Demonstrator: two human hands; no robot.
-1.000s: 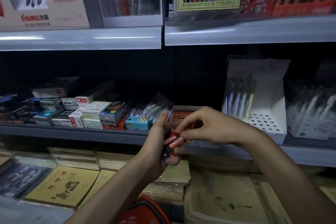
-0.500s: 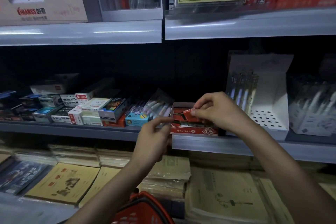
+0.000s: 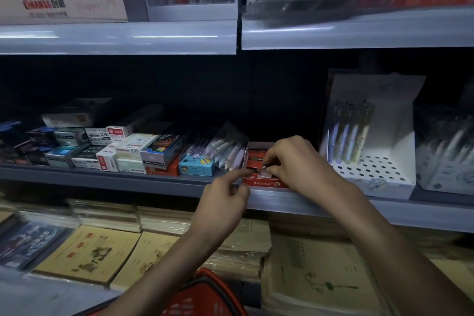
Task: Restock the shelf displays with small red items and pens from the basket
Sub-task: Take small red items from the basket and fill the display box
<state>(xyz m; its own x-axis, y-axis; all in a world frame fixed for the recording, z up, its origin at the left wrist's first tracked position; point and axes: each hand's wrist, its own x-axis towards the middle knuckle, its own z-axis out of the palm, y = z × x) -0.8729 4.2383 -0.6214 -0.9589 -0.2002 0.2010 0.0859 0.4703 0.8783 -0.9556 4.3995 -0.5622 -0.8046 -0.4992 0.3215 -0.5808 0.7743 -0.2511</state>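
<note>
Since half a second ago the right hand (image 3: 295, 161) has sunk lower into the box (image 3: 264, 183), its fingertips pinching a small item (image 3: 266, 173) just under them. The left hand (image 3: 225, 202), below-left, points its index at the box front. Its other fingers are curled, whether round anything I cannot tell. Best to steady the box, seat the item flat among its neighbours, then let go.

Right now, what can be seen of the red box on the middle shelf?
The red box is an open-topped, cardboard-looking tray with pale inner walls and light print on its front. It sits at the middle shelf edge, between a clear pen pack and a white perforated display. Inside lie small red items. The right hand pinches a small item over it; the left hand points at its corner.
</note>
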